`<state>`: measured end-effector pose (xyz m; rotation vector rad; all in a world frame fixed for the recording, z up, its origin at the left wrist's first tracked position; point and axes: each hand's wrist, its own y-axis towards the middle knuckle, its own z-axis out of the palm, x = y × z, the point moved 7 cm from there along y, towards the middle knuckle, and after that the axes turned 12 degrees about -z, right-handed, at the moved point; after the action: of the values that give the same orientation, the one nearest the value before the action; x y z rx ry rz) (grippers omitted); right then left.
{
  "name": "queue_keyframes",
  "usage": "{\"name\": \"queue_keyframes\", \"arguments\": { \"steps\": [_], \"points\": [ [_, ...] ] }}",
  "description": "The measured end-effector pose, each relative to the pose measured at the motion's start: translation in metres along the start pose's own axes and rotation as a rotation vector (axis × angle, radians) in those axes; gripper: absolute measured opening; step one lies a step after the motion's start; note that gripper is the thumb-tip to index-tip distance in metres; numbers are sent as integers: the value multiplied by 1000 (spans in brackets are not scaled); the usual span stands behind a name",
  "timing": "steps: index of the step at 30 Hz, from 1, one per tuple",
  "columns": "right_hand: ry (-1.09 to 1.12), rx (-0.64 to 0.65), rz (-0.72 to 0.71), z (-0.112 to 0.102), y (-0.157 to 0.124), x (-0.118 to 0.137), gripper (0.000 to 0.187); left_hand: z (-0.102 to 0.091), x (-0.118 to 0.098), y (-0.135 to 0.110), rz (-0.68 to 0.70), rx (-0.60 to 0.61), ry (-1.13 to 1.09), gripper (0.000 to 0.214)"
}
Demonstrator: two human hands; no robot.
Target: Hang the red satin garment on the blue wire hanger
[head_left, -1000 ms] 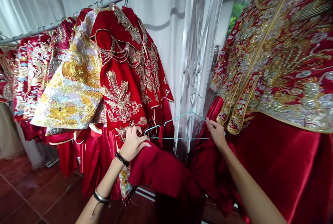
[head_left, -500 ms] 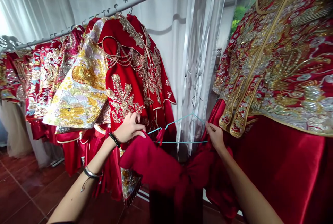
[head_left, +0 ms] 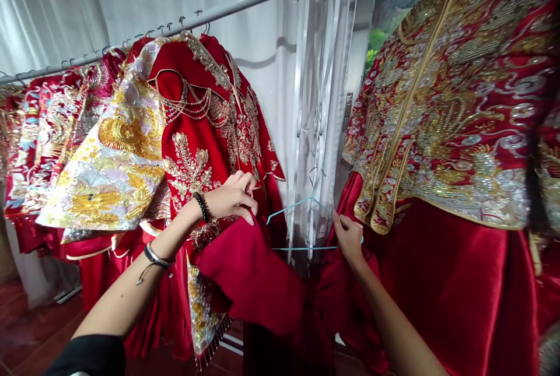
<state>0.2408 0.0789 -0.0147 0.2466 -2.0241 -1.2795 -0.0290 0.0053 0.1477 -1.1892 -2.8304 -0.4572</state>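
A pale turquoise wire hanger (head_left: 291,206) is held level in front of me, hook up. My right hand (head_left: 349,237) is closed around its right end. At its left end, my left hand (head_left: 234,196) pinches the upper edge of a dark red garment (head_left: 258,283) between thumb and fingers. The cloth droops from there across to the right, below the hanger's bottom bar, and it covers the hanger's left tip. Whether the left fingers also grip the wire is hidden.
A grey rail (head_left: 245,6) on the left carries several embroidered garments, the nearest a red jacket (head_left: 205,108) with gold beading. To the right stands a red and gold jacket (head_left: 420,119) over a red satin skirt (head_left: 455,283). A white curtain (head_left: 262,67) hangs behind.
The view has turned slightly right. My left hand has risen a little against the hanger, lifting the garment's edge over its left end. A red strap seen there earlier is now hidden.
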Motion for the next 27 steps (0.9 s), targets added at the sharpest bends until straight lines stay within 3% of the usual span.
{"name": "queue_keyframes", "arguments": {
  "steps": [5,10,16,18,21,23,25,27],
  "points": [
    [28,-39,-26,5,-4,2,55,2,-8,23,54,33,-2,25],
    [21,-17,5,7,-9,3,55,17,-14,46,95,76,-23,22],
    [-50,34,11,-3,-4,3,60,45,-7,42,95,65,-204,20],
    [-78,52,10,-6,-1,2,61,51,-1,38,62,19,-328,29],
    [-92,74,20,-8,2,-1,62,61,16,36,-59,-51,-511,59],
    [-82,83,27,-7,4,-3,63,76,28,39,-163,-10,-617,69],
    [-67,89,31,-6,5,-3,62,96,33,44,-240,109,-669,64],
    [-57,96,35,-5,5,-3,61,112,35,49,-293,166,-654,44]
  ]
}}
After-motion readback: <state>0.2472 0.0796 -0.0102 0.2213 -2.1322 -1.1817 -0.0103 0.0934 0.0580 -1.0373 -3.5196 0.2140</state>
